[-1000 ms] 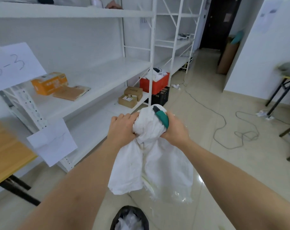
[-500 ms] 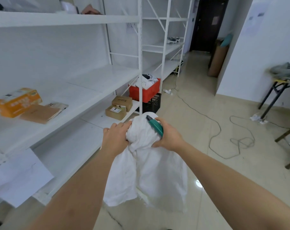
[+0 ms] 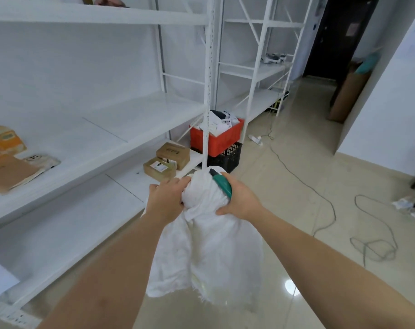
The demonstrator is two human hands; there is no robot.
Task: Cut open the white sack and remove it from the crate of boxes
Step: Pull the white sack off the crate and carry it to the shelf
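Note:
The white sack (image 3: pixel 209 252) hangs crumpled in mid-air in front of me, bunched into a ball at its top with frayed ends dangling. My left hand (image 3: pixel 166 198) grips the left side of that bunch. My right hand (image 3: pixel 239 200) presses against its right side while also holding a green utility knife (image 3: pixel 222 184) that lies against the sack. A red crate (image 3: pixel 216 138) with white packets sits on a black crate (image 3: pixel 226 157) on the floor beside the shelf post.
White metal shelving (image 3: pixel 102 129) fills the left side; two brown boxes (image 3: pixel 167 159) rest on its lowest shelf, an orange box (image 3: pixel 3 143) and a brown envelope (image 3: pixel 11 170) on the middle one. Cables (image 3: pixel 367 243) trail over the tiled floor at right.
The view has swung to the right and forward along the shelving, so the paper labels, wooden table and black bin have left the frame. Both hands keep the same hold on the sack.

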